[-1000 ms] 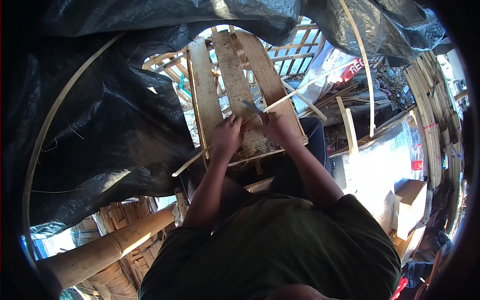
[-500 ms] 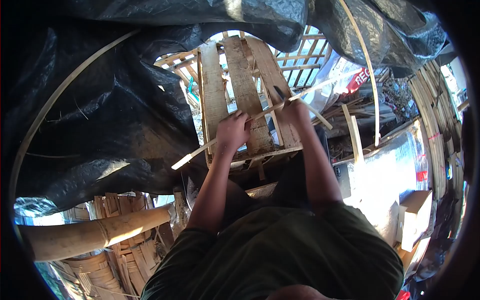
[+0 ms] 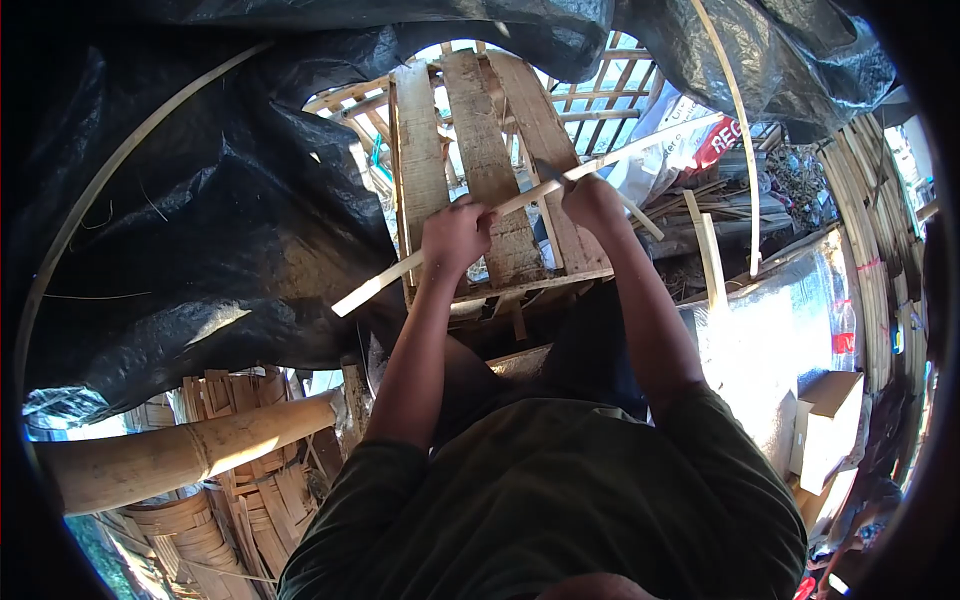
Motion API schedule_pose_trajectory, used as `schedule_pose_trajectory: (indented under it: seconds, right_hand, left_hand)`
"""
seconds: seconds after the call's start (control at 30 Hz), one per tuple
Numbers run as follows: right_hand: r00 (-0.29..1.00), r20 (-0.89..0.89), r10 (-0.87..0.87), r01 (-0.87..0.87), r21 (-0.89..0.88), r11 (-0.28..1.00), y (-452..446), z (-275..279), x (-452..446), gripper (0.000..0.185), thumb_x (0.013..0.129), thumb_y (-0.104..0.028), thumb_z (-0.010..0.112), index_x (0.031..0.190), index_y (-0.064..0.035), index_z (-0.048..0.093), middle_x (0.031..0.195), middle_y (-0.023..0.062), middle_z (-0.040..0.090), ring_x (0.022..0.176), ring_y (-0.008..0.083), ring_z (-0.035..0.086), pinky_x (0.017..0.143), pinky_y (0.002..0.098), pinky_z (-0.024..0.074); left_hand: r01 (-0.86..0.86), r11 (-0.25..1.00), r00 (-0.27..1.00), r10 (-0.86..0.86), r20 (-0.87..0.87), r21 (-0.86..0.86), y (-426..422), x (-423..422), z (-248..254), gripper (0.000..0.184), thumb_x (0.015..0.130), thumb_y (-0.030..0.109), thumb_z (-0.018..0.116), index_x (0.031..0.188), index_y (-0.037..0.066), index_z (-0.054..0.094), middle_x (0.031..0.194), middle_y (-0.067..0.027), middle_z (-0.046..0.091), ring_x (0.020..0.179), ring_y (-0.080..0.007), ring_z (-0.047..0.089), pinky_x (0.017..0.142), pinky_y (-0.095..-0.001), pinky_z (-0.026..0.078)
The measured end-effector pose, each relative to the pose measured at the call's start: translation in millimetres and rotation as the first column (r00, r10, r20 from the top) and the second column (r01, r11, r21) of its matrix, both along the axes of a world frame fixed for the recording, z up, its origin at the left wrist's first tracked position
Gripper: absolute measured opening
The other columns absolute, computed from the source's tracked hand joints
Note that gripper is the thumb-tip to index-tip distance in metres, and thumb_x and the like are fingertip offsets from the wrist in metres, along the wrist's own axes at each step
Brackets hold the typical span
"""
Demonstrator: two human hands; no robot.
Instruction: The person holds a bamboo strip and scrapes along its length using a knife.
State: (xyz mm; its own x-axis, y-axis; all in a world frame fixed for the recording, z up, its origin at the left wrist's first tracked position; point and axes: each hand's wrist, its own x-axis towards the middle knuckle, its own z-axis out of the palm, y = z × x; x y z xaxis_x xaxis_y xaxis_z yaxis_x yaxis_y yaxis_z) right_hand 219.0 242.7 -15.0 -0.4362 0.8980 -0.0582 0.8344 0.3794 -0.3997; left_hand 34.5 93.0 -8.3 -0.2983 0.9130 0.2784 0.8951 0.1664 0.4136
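Note:
A long pale bamboo strip [image 3: 375, 285] slants across the wooden slat bench [image 3: 478, 130], its far end up to the right. Wrapped round the strip, left of its middle, is my left hand [image 3: 456, 236]. My right hand [image 3: 594, 204] is closed on a knife [image 3: 550, 172], whose dark blade lies against the strip and points up and left. The fingers hide the knife's handle. Behind my right hand, a short pale stick [image 3: 641, 216] juts out at the bench's right side.
Black plastic sheeting [image 3: 220, 220] hangs at the left and along the top. A thick bamboo pole [image 3: 200, 455] lies at lower left. To the right are a white and red sack [image 3: 690, 150], loose wood strips [image 3: 710, 260], a carton [image 3: 828, 425] and upright bamboo poles [image 3: 870, 220].
The knife and my right hand have shifted slightly left and up along the strip. The strip is turned so its broader face shows. My view has tilted a little.

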Motion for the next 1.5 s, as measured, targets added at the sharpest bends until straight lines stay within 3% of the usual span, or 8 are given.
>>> schedule_pose_trajectory:
  seconds: [0.1, 0.2, 0.37, 0.6, 0.67, 0.73, 1.3, 1.5]
  right_hand:
    - [0.956, -0.293, 0.021, 0.03, 0.17, 0.985, -22, -27, -16, 0.035, 0.095, -0.026, 0.047, 0.099, 0.0052, 0.062, 0.077, 0.0327, 0.063, 0.076, 0.0484, 0.065, 0.069, 0.0546, 0.0522]
    - [0.997, -0.012, 0.08, -0.08, 0.051, 0.996, 4, -20, -1, 0.042, 0.095, -0.031, 0.047, 0.086, 0.0061, 0.065, 0.078, 0.032, 0.064, 0.076, 0.0493, 0.064, 0.069, 0.0543, 0.0516]
    - [0.981, -0.116, -0.158, 0.173, 0.136, 0.976, -13, -14, -4, 0.046, 0.095, -0.032, 0.046, 0.079, 0.0042, 0.068, 0.079, 0.0289, 0.067, 0.078, 0.0447, 0.067, 0.071, 0.0503, 0.0548]
    - [0.96, -0.18, -0.214, 0.241, 0.141, 0.96, -17, -5, 35, 0.045, 0.097, -0.031, 0.046, 0.077, 0.0039, 0.066, 0.083, 0.0301, 0.066, 0.081, 0.0455, 0.066, 0.074, 0.0525, 0.0527]
    - [0.949, -0.241, -0.201, 0.244, 0.163, 0.956, -14, -23, 44, 0.033, 0.094, -0.025, 0.052, 0.084, 0.0044, 0.062, 0.082, 0.0288, 0.066, 0.082, 0.0469, 0.063, 0.074, 0.0526, 0.0513]
    - [0.929, -0.37, 0.012, 0.177, 0.473, 0.863, -20, -27, 45, 0.024, 0.09, -0.018, 0.059, 0.095, 0.0053, 0.055, 0.087, 0.0263, 0.063, 0.084, 0.0473, 0.06, 0.074, 0.052, 0.05]
    - [0.896, -0.397, 0.199, -0.077, 0.302, 0.95, 22, -17, 24, 0.025, 0.075, -0.009, 0.077, 0.088, 0.0008, 0.058, 0.082, 0.0163, 0.063, 0.079, 0.0373, 0.063, 0.068, 0.0451, 0.0481]
    - [0.906, -0.342, 0.249, -0.095, 0.408, 0.908, 44, -19, 21, 0.024, 0.068, -0.005, 0.076, 0.081, 0.0002, 0.057, 0.081, 0.0175, 0.061, 0.084, 0.0392, 0.059, 0.072, 0.0477, 0.0454]
  left_hand:
    - [0.007, 1.0, 0.999, -0.007, 0.036, -0.001, 0, 0, 3, 0.013, 0.083, 0.028, 0.069, 0.084, 0.015, 0.074, 0.08, -0.0052, 0.063, 0.075, -0.0285, 0.066, 0.066, -0.0412, 0.052]
    - [0.026, 1.0, 0.999, -0.026, 0.033, 0.001, 0, -1, 0, 0.015, 0.084, 0.03, 0.07, 0.085, 0.015, 0.073, 0.08, -0.0047, 0.063, 0.074, -0.0284, 0.066, 0.065, -0.0408, 0.052]
    - [0.027, 1.0, 1.0, -0.027, 0.013, 0.005, 0, -2, -2, 0.016, 0.084, 0.03, 0.07, 0.087, 0.015, 0.073, 0.081, -0.0046, 0.062, 0.074, -0.0287, 0.065, 0.064, -0.0403, 0.051]
    - [0.056, 0.997, 0.998, -0.057, 0.009, 0.062, -3, 2, -1, 0.014, 0.085, 0.027, 0.068, 0.086, 0.014, 0.072, 0.079, -0.0051, 0.061, 0.072, -0.029, 0.064, 0.063, -0.0403, 0.051]
    - [0.064, 0.994, 0.998, -0.065, 0.004, 0.088, -3, 2, 0, 0.014, 0.086, 0.025, 0.067, 0.084, 0.012, 0.072, 0.078, -0.0057, 0.059, 0.071, -0.029, 0.064, 0.063, -0.0408, 0.051]
    - [0.064, 0.994, 0.998, -0.063, -0.014, 0.091, -2, 3, 2, 0.013, 0.085, 0.024, 0.067, 0.083, 0.012, 0.072, 0.078, -0.0054, 0.059, 0.071, -0.0285, 0.064, 0.063, -0.0403, 0.052]
    - [0.111, 0.992, 0.986, -0.119, 0.12, 0.066, -48, -19, 25, 0.017, 0.082, 0.008, 0.069, 0.098, 0.007, 0.071, 0.088, -0.0079, 0.062, 0.086, -0.0285, 0.061, 0.075, -0.039, 0.051]
    - [-0.155, 0.987, 0.981, 0.158, 0.115, -0.037, -68, -31, 34, 0.034, 0.08, 0.015, 0.073, 0.113, 0.009, 0.068, 0.1, -0.0085, 0.063, 0.095, -0.0288, 0.062, 0.082, -0.039, 0.051]
